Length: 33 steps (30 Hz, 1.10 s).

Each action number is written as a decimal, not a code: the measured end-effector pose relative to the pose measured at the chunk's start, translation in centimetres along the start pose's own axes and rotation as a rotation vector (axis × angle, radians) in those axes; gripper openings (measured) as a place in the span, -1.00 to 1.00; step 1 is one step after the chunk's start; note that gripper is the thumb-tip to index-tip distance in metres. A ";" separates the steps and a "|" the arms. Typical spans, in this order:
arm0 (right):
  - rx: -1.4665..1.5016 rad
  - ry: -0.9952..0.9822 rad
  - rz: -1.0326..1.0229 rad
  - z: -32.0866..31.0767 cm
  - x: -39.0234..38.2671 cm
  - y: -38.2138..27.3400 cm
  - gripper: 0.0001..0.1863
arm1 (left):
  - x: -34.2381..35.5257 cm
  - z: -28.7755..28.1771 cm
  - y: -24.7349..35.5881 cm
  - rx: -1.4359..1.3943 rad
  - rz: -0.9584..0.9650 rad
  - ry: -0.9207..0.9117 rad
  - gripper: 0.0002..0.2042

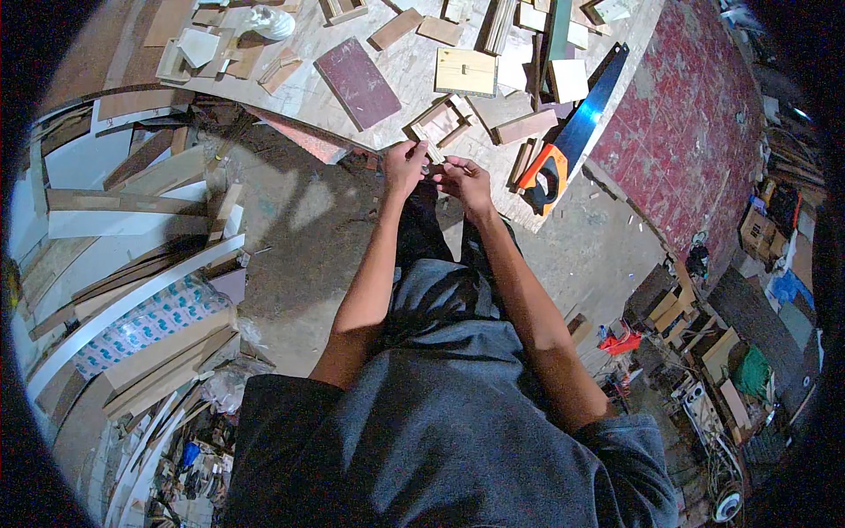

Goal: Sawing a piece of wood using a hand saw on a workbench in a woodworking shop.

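Observation:
At the near edge of the worktable [396, 22], my two hands meet over a small pale wood strip [434, 153]. My left hand [405, 169] pinches it from the left, its fingers closed. My right hand [466, 185] has thumb and fingertips closed on its near end. Just beyond my fingers lies a small open wooden frame [447, 121] with thin side walls; whether the strip joins it, I cannot make out. Right of the frame are a wood block [525, 127] and a handsaw [576, 128] with an orange and black handle. A dark red board [358, 84] lies to the left.
A yellowish wooden panel [466, 71] and several offcuts lie farther back, with a white spiral bulb [271, 24] at the far left. Stacked boards and a patterned wrapped roll [154, 324] crowd the left floor. A red-surfaced area [682, 132] and scrap piles stand right.

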State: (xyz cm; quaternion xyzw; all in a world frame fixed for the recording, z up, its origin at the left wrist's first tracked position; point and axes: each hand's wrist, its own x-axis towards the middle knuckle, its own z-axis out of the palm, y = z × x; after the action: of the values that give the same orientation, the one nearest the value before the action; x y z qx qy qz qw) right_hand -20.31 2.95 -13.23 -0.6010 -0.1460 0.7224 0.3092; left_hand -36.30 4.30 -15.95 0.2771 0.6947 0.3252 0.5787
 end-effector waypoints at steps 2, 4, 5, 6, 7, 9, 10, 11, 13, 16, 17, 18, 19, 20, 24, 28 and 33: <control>0.067 -0.021 -0.002 -0.1 -0.1 0.1 -0.69 | 0.1 0.1 0.0 -0.008 -0.003 -0.011 -0.64; 0.060 -0.018 0.002 -0.2 0.0 0.2 -0.69 | -0.1 0.2 0.1 -0.015 -0.004 0.002 -0.64; 0.053 -0.015 0.005 -0.3 0.1 0.3 -0.69 | -0.2 0.3 0.2 -0.023 -0.005 0.015 -0.64; 0.053 -0.012 0.006 -0.4 0.1 0.3 -0.69 | -0.3 0.4 0.3 -0.024 -0.008 0.012 -0.64; 0.050 -0.020 -0.015 -0.4 0.0 0.4 -0.69 | -0.1 0.3 0.3 -0.011 -0.001 0.007 -0.64; 0.045 -0.028 -0.035 -0.4 0.0 0.3 -0.69 | -0.1 0.2 0.2 0.001 0.003 0.003 -0.64; 0.039 -0.028 -0.041 -0.5 0.1 0.3 -0.69 | -0.1 0.3 0.3 0.006 0.016 -0.003 -0.64; 0.033 -0.027 -0.046 -0.7 0.2 0.2 -0.69 | -0.1 0.4 0.4 0.010 0.028 -0.009 -0.65; 0.022 -0.018 -0.045 -0.7 0.4 0.1 -0.69 | 0.0 0.5 0.4 0.007 0.018 -0.011 -0.65; 0.027 -0.007 -0.032 -0.5 0.3 0.1 -0.68 | 0.0 0.1 0.2 0.029 0.025 0.019 -0.64; 0.023 -0.018 -0.037 -0.5 0.5 0.2 -0.68 | 0.1 0.0 0.1 0.016 0.030 0.014 -0.65; 0.020 -0.029 -0.041 -0.7 0.6 0.1 -0.69 | 0.1 0.1 0.1 0.003 0.034 0.009 -0.65; 0.007 -0.035 -0.054 -0.7 0.7 0.2 -0.69 | 0.2 0.1 0.1 0.003 0.033 0.009 -0.65; 0.007 -0.036 -0.053 -0.7 0.7 0.2 -0.69 | 0.2 0.1 0.1 0.007 0.036 0.008 -0.65; -0.013 -0.039 -0.058 -1.0 0.8 0.4 -0.70 | 0.0 0.2 0.2 0.030 0.046 0.035 -0.65; -0.029 -0.043 -0.062 -1.5 1.3 0.6 -0.69 | 0.0 0.3 0.4 0.012 0.017 0.037 -0.64; -0.065 -0.072 -0.050 -1.4 1.3 0.6 -0.66 | 0.3 0.1 0.0 0.003 -0.023 -0.015 -0.62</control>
State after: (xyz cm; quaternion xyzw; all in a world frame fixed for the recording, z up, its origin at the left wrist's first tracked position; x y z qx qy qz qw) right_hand -19.29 3.08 -14.96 -0.5804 -0.1952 0.7306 0.3020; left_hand -36.28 4.54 -16.13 0.2726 0.6939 0.3155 0.5871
